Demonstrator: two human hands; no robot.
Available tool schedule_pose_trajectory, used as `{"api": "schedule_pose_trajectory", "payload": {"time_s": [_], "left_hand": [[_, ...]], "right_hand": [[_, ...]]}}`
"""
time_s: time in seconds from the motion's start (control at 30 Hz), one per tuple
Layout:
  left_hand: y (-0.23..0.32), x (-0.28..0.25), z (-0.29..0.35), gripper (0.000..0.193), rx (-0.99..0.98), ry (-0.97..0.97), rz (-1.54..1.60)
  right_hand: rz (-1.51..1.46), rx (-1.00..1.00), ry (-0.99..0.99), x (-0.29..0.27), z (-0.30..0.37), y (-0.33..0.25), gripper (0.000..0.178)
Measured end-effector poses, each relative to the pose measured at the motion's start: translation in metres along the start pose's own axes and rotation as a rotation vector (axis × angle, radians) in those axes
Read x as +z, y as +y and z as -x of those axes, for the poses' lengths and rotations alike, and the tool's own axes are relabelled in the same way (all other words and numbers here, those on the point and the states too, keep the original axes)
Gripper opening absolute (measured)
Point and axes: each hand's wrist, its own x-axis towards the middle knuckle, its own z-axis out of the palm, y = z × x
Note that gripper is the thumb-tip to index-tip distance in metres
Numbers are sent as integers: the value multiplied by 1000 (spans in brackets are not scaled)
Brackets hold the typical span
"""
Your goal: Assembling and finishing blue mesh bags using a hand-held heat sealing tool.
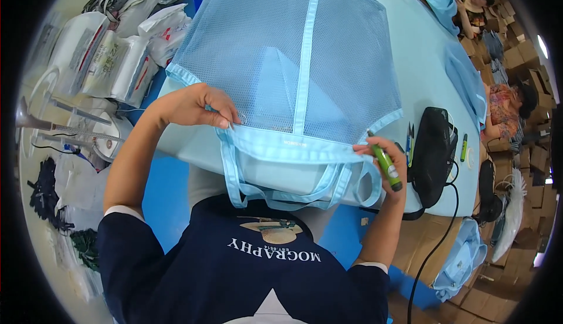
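One light-blue mesh bag with fabric trim lies across one pale-blue bench, the left hand's grip pinching its band. The right hand's grip clasps one green cylindrical marker, fingertips touching the band.

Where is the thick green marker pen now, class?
In the head view, right of centre, the thick green marker pen is in the person's right hand, beside the handled edge of the light-blue mesh bag.

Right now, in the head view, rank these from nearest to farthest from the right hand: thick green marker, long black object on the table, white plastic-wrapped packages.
1. Thick green marker: held in the right hand.
2. Long black object: on the table, just right of that hand.
3. White plastic-wrapped packages: far across on the left side.
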Motion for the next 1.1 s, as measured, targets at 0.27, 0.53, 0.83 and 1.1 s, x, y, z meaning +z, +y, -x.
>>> {"api": "schedule_pose_trajectory", "payload": {"time_s": [0.27,0.53,0.83,1.1], "left_hand": [[-26,-8,-21,21,-310,461,380],[-31,3,-15,12,-241,743,264],[-15,23,-1,16,-16,723,-127],[-16,24,-15,33,45,1104,-369]], "right_hand": [[146,21,402,-14,-76,20,29],[172,1,633,-3,-83,36,29],[516,-502,708,14,-8,16,36],[495,-247,471,12,-69,32,48]]}}
